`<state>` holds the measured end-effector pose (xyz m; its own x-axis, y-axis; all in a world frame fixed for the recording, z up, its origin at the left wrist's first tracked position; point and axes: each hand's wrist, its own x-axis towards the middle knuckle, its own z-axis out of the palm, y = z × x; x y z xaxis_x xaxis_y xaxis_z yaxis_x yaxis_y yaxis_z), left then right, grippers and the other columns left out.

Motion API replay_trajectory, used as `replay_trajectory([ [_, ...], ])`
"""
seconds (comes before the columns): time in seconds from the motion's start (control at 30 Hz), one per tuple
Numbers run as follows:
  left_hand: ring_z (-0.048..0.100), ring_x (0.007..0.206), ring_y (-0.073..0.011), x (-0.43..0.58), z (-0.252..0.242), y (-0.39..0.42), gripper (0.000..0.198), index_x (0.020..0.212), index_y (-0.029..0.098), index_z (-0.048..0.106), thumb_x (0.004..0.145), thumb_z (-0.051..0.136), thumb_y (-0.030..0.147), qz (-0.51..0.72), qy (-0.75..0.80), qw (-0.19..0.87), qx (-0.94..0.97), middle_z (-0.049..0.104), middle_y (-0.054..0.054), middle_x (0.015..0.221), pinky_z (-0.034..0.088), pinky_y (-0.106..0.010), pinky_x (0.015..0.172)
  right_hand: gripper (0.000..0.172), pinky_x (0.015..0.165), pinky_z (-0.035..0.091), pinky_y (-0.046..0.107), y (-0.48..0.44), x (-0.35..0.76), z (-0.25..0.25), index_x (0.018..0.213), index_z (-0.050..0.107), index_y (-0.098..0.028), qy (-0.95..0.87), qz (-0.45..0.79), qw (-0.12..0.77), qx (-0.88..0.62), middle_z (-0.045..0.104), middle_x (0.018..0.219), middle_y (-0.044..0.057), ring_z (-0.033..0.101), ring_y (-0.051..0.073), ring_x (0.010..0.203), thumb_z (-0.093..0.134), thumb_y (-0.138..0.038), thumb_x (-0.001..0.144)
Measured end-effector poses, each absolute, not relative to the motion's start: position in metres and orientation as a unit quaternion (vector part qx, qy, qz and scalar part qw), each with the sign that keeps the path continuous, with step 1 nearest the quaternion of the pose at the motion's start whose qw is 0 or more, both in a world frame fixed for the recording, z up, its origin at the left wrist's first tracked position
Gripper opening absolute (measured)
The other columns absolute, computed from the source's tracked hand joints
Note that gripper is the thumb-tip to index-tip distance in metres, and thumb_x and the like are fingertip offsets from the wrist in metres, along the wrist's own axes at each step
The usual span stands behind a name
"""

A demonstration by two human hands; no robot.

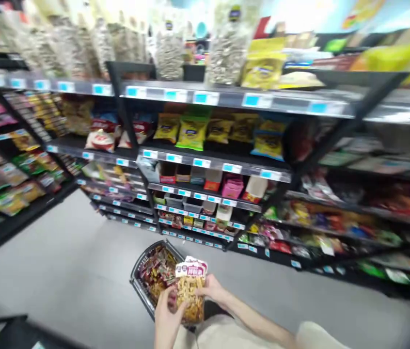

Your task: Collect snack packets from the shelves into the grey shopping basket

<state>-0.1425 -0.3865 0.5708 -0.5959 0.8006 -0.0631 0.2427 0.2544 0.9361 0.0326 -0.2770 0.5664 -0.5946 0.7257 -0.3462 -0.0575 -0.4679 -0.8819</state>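
Observation:
Both my hands grip snack packets [189,291], clear bags with tan strips inside and a white-and-purple header card at the top. A second header card peeks out behind the front one. My left hand [168,310] pinches the left edge, thumb across the front. On the right edge, my right hand [212,288] is closed with its thumb over the front. Just left of and below the packets stands a black shopping basket [140,293] on the floor, filled with many small wrapped snacks [157,266].
Ahead rises a black shelf rack [208,167] with yellow snack bags [192,131], tall clear bags and small boxes. More shelves [354,208] run along the right, and another rack [12,169] stands left. Grey floor [81,257] lies between them. A dark object [23,334] is at bottom left.

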Motion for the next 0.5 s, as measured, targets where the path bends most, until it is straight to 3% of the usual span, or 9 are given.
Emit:
replay_trajectory([
  [0.07,0.065,0.067,-0.0203,-0.134,0.591,-0.375,0.063,0.093,0.021,0.069,0.064,0.079,0.075,0.492,0.722,0.306,0.379,0.067,-0.004,0.083,0.06,-0.035,0.067,0.054,0.105,0.053,0.056,-0.288,0.044,0.577,0.096,0.082,-0.014,-0.417,0.773,0.305,-0.369,0.081,0.089,0.011,0.077,0.034,0.098,0.098,-0.044,0.054],
  [0.17,0.069,0.071,-0.0201,-0.116,0.612,-0.367,0.059,0.099,0.021,0.062,0.068,0.081,0.068,0.519,0.683,0.373,0.355,0.066,-0.001,0.078,0.06,-0.032,0.071,0.046,0.104,0.054,0.057,-0.296,0.067,0.595,0.093,0.082,-0.018,-0.393,0.761,0.355,-0.374,0.081,0.088,0.009,0.078,0.035,0.097,0.095,-0.045,0.058],
  [0.3,0.075,0.099,-0.0277,-0.081,0.639,-0.353,0.058,0.111,0.019,0.063,0.071,0.081,0.057,0.477,0.659,0.424,0.397,0.077,-0.011,0.104,0.061,-0.038,0.089,0.033,0.107,0.052,0.06,-0.292,0.11,0.626,0.092,0.082,-0.037,-0.433,0.752,0.359,-0.344,0.082,0.092,0.0,0.077,0.037,0.106,0.092,-0.043,0.062],
  [0.4,0.074,0.111,-0.0324,-0.046,0.659,-0.338,0.059,0.117,0.018,0.065,0.07,0.081,0.05,0.432,0.656,0.447,0.429,0.077,-0.015,0.118,0.059,-0.044,0.098,0.044,0.11,0.049,0.061,-0.287,0.144,0.648,0.104,0.079,-0.045,-0.431,0.739,0.381,-0.351,0.081,0.105,-0.003,0.074,0.037,0.115,0.092,-0.04,0.062],
  [0.5,0.074,0.112,-0.0316,-0.01,0.672,-0.327,0.054,0.119,0.017,0.063,0.076,0.079,0.045,0.427,0.595,0.527,0.43,0.077,-0.017,0.119,0.058,-0.045,0.101,0.052,0.113,0.048,0.059,-0.286,0.178,0.654,0.11,0.076,-0.042,-0.397,0.737,0.406,-0.367,0.081,0.111,0.001,0.072,0.036,0.119,0.092,-0.039,0.061],
])
